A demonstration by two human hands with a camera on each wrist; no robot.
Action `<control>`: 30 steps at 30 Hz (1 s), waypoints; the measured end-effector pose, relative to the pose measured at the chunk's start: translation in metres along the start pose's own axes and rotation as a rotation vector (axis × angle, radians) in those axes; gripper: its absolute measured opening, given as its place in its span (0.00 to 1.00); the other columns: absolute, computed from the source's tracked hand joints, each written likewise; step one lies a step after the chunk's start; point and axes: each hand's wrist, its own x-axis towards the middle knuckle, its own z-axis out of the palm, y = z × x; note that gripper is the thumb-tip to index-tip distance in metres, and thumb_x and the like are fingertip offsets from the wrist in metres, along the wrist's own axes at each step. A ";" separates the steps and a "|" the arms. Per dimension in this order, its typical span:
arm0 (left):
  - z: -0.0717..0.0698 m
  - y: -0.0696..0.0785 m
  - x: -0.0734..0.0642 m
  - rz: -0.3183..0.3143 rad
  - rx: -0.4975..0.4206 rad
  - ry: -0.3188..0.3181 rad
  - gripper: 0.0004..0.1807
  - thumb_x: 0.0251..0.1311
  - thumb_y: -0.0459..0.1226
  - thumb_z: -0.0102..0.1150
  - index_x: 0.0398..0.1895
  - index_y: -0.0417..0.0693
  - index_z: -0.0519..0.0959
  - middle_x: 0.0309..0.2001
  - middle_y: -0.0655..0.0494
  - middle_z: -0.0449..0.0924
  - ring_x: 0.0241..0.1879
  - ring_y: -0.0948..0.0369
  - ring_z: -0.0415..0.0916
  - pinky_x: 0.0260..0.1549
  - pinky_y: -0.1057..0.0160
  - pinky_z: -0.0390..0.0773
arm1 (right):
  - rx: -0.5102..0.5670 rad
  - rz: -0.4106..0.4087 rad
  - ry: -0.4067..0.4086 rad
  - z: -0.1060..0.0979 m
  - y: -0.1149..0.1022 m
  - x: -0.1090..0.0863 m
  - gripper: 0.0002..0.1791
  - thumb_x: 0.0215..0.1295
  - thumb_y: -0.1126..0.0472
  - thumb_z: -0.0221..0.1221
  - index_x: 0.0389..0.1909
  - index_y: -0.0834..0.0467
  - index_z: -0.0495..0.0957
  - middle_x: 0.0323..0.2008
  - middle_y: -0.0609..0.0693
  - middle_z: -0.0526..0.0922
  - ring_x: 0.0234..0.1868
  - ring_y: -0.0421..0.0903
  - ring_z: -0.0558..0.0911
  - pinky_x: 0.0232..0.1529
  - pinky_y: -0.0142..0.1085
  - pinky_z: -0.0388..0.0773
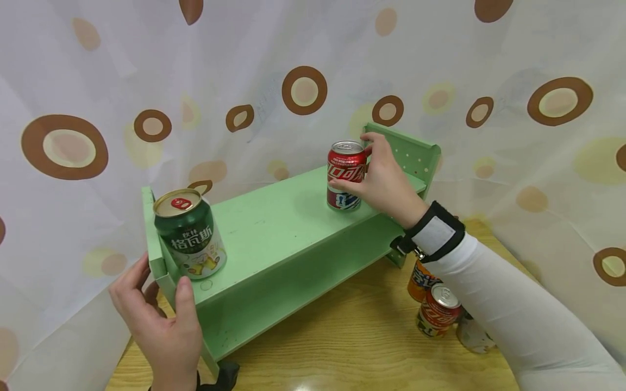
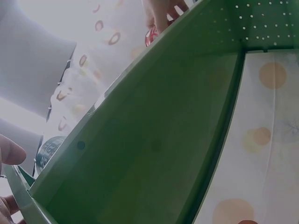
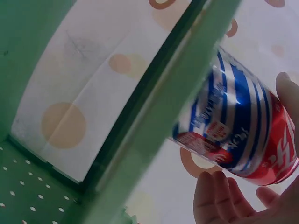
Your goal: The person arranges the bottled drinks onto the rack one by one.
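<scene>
A light green two-tier shelf rack (image 1: 274,225) stands at an angle on the wooden table. My left hand (image 1: 161,320) grips its left end panel, thumb on the front side and fingers behind. Close beside that thumb, a green kvass can (image 1: 188,233) with a gold lid stands upright on the top tier. Towards the other end, a red cola can (image 1: 346,157) stands upright on the same tier. My right hand (image 1: 386,182) holds it, with the thumb across its front and the fingers round the far side. The right wrist view shows its blue-and-white striped side (image 3: 233,116).
On the table (image 1: 342,326) by the right forearm stand an orange can (image 1: 419,279), another red can (image 1: 438,310) and a pale can (image 1: 474,334) partly hidden by the sleeve. A perforated end panel (image 1: 406,149) closes the rack's right end. Patterned sheeting (image 1: 274,49) hangs behind.
</scene>
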 end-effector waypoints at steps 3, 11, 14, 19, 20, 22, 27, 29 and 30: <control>0.000 0.000 0.000 0.001 -0.001 0.000 0.31 0.56 0.22 0.54 0.67 0.33 0.68 0.62 0.58 0.64 0.65 0.57 0.65 0.54 0.69 0.70 | 0.020 0.027 0.011 0.004 0.003 -0.004 0.56 0.55 0.50 0.76 0.72 0.64 0.49 0.62 0.66 0.65 0.47 0.56 0.74 0.48 0.48 0.79; 0.000 0.001 0.000 0.003 -0.017 0.008 0.31 0.55 0.23 0.55 0.66 0.33 0.68 0.61 0.57 0.65 0.65 0.58 0.65 0.54 0.70 0.70 | 0.086 0.068 0.022 0.008 0.006 -0.009 0.50 0.57 0.51 0.75 0.68 0.65 0.52 0.61 0.64 0.68 0.47 0.56 0.74 0.48 0.47 0.77; 0.001 0.000 0.000 0.007 -0.017 0.010 0.31 0.55 0.23 0.55 0.66 0.32 0.68 0.61 0.58 0.65 0.65 0.58 0.65 0.54 0.70 0.70 | 0.092 0.078 0.013 0.007 0.006 -0.010 0.50 0.58 0.51 0.74 0.69 0.64 0.52 0.61 0.63 0.68 0.51 0.58 0.74 0.49 0.48 0.78; 0.002 0.000 0.001 0.012 -0.021 0.013 0.31 0.55 0.23 0.55 0.66 0.30 0.68 0.61 0.58 0.65 0.65 0.58 0.65 0.54 0.70 0.71 | 0.092 0.078 -0.020 0.003 0.009 -0.010 0.48 0.63 0.52 0.71 0.73 0.65 0.52 0.64 0.64 0.68 0.55 0.60 0.75 0.53 0.50 0.80; 0.002 0.001 0.001 0.011 -0.021 0.012 0.31 0.55 0.23 0.55 0.66 0.30 0.68 0.61 0.58 0.65 0.65 0.58 0.65 0.54 0.70 0.70 | 0.098 0.075 -0.028 0.002 0.009 -0.010 0.48 0.63 0.53 0.70 0.73 0.65 0.52 0.64 0.64 0.68 0.56 0.60 0.76 0.55 0.51 0.80; 0.002 0.001 0.000 0.008 -0.023 0.013 0.31 0.55 0.23 0.55 0.66 0.31 0.68 0.61 0.57 0.65 0.65 0.57 0.65 0.54 0.70 0.70 | 0.104 0.073 -0.043 0.001 0.010 -0.010 0.47 0.64 0.53 0.69 0.75 0.65 0.53 0.65 0.63 0.69 0.57 0.59 0.77 0.57 0.51 0.80; 0.002 0.000 0.000 0.010 -0.021 0.008 0.31 0.55 0.23 0.54 0.66 0.32 0.68 0.62 0.57 0.65 0.65 0.57 0.65 0.54 0.68 0.70 | 0.098 0.078 -0.076 -0.001 0.011 -0.010 0.46 0.66 0.54 0.67 0.77 0.64 0.53 0.67 0.63 0.70 0.60 0.59 0.77 0.60 0.52 0.80; 0.002 0.000 0.000 0.015 -0.020 0.006 0.31 0.55 0.23 0.54 0.67 0.32 0.68 0.62 0.57 0.65 0.65 0.56 0.65 0.54 0.68 0.70 | 0.095 0.079 -0.085 -0.002 0.012 -0.009 0.46 0.67 0.55 0.67 0.78 0.64 0.53 0.67 0.62 0.70 0.61 0.60 0.77 0.59 0.53 0.80; 0.002 0.000 0.000 0.016 -0.021 0.006 0.31 0.55 0.24 0.54 0.67 0.32 0.68 0.62 0.57 0.65 0.65 0.56 0.65 0.54 0.68 0.70 | 0.094 0.078 -0.089 -0.002 0.012 -0.009 0.46 0.67 0.55 0.66 0.78 0.64 0.53 0.67 0.62 0.71 0.62 0.60 0.77 0.59 0.53 0.80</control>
